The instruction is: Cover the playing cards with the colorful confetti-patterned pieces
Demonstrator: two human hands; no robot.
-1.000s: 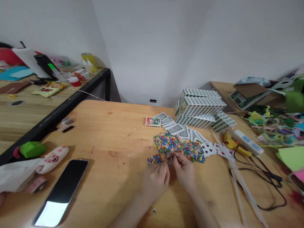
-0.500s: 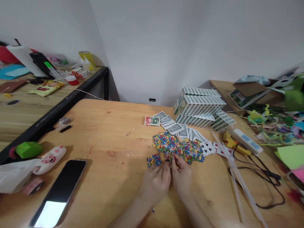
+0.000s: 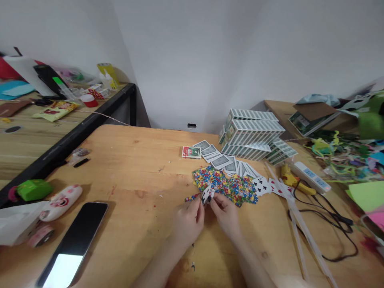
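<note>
Left hand (image 3: 187, 223) and right hand (image 3: 227, 215) met over the table (image 3: 135, 236); fingertips of each pinched closed on the held cards (image 3: 207, 195), small, white-faced, with black and red marks. Exact count could not be told. Held cards sat raised and tilted, in front of the near edge of the bright cards (image 3: 211, 178). Beyond these: grey-backed cards (image 3: 221, 161), fanned, and a card pack (image 3: 191, 152) just beside their left end. Striped boxes (image 3: 255, 134) stood stacked behind. Clubs card (image 3: 261, 186) and hearts card (image 3: 276, 188) lay face up to the right, near the glue gun (image 3: 295, 182). Phone (image 3: 75, 242) lay flat, well left of both hands
</note>
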